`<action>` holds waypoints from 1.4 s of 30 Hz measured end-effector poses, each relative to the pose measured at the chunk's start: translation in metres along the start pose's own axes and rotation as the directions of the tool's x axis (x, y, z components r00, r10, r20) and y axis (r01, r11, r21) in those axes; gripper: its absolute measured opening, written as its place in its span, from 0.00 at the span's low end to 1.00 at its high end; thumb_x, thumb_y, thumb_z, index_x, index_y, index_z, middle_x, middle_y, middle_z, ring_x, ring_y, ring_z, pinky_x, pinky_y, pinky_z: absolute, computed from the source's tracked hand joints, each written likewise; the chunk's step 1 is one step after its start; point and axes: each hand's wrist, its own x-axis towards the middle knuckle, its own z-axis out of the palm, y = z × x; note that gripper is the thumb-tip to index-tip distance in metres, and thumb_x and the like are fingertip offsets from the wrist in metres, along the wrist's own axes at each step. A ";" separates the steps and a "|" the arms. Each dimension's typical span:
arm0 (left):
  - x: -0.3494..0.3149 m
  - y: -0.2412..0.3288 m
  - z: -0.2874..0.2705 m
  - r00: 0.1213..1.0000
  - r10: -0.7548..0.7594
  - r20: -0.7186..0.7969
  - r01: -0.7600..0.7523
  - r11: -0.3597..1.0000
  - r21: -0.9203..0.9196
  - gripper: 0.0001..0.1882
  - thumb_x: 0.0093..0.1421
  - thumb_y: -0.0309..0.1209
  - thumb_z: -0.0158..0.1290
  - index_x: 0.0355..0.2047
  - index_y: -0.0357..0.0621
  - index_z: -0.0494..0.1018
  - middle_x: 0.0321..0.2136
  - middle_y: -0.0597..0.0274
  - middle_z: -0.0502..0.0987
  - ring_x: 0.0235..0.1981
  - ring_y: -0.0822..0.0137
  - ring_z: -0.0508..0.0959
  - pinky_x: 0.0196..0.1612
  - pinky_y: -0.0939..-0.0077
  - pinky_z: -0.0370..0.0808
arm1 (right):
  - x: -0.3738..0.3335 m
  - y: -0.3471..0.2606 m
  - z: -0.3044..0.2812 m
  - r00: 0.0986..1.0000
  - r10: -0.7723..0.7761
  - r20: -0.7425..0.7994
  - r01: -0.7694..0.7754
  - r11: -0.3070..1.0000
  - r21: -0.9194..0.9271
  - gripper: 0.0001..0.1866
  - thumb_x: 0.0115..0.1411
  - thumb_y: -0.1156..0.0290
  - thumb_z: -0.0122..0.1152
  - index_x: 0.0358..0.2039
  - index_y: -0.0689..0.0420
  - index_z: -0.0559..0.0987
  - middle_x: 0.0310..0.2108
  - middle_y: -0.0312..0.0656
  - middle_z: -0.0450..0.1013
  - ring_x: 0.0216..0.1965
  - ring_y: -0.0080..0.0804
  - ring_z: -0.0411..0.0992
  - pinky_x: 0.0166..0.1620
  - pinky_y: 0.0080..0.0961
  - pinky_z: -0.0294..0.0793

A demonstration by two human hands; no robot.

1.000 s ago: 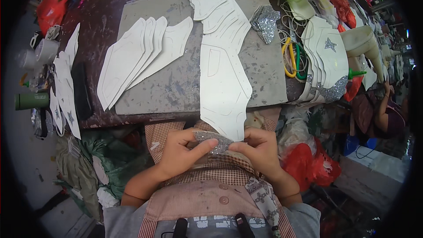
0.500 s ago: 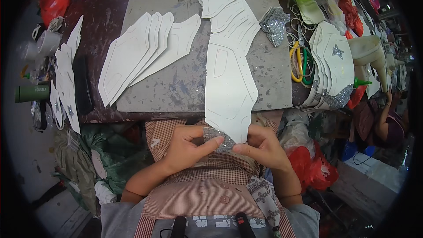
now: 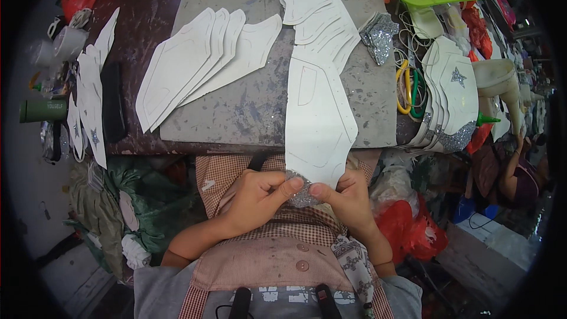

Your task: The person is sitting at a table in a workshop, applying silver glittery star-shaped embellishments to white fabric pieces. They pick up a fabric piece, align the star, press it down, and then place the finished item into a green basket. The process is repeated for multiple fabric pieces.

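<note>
**Both thumbs on a silver glitter patch (image 3: pixel 303 199)**

From where I stand, the left hand (image 3: pixel 257 198) and right hand (image 3: pixel 349 201) pinch the patch at the near end of a white panel (image 3: pixel 322 118), just off the worktop (image 3: pixel 144 23), thumbs on top, seemingly to keep both layers aligned. The panel's far part rests over a scuffed grey board (image 3: pixel 248 106). Overlapped panels (image 3: pixel 325 32) lie beyond, perhaps so each edge stays reachable; scissors (image 3: pixel 400 91) sit handily right. The worktop is dark and speckled; red plastic bags (image 3: pixel 422 233) crowd below it.
</note>
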 end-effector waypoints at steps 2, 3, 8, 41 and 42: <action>0.001 -0.003 0.003 1.000 -0.004 0.010 0.005 0.998 -0.058 0.21 0.63 0.38 0.52 0.19 0.33 0.73 0.09 0.67 0.64 0.14 0.82 0.59 0.16 0.81 0.57 | -0.002 0.003 0.000 1.000 0.004 0.004 -0.004 0.999 0.041 0.13 0.56 0.76 0.63 0.41 0.67 0.77 0.38 0.41 0.77 0.39 0.22 0.73 0.43 0.20 0.72; 0.001 -0.005 0.004 1.000 -0.006 0.015 0.007 0.996 -0.087 0.21 0.63 0.38 0.52 0.19 0.33 0.73 0.09 0.68 0.64 0.14 0.83 0.58 0.16 0.81 0.56 | -0.002 0.007 -0.001 1.000 0.002 0.007 -0.002 0.997 0.072 0.13 0.56 0.77 0.62 0.42 0.67 0.77 0.39 0.41 0.77 0.39 0.22 0.73 0.44 0.20 0.72; 0.002 -0.011 0.013 0.997 -0.076 -0.022 0.065 0.943 -0.328 0.16 0.62 0.33 0.54 0.20 0.34 0.74 0.14 0.73 0.69 0.18 0.85 0.62 0.20 0.85 0.58 | -0.003 0.024 -0.002 1.000 -0.003 0.006 0.002 0.986 0.168 0.14 0.56 0.77 0.62 0.43 0.67 0.76 0.40 0.42 0.76 0.40 0.23 0.73 0.45 0.20 0.72; -0.086 0.140 -0.095 0.382 0.700 0.603 -0.918 0.364 0.158 0.03 0.55 0.27 0.56 0.30 0.43 0.79 0.27 0.62 0.81 0.26 0.68 0.80 0.35 0.75 0.78 | 0.207 -0.121 -0.012 0.703 -0.687 0.184 0.295 0.046 -0.954 0.12 0.49 0.69 0.62 0.29 0.65 0.78 0.30 0.57 0.73 0.35 0.54 0.72 0.40 0.42 0.70; -0.093 0.132 -0.094 0.457 0.705 0.543 -0.889 0.382 0.252 0.03 0.53 0.27 0.59 0.29 0.43 0.78 0.28 0.61 0.81 0.26 0.68 0.80 0.32 0.76 0.77 | 0.207 -0.125 -0.015 0.698 -0.694 0.180 0.296 0.051 -0.954 0.13 0.49 0.68 0.63 0.28 0.67 0.77 0.30 0.56 0.72 0.35 0.54 0.71 0.40 0.42 0.70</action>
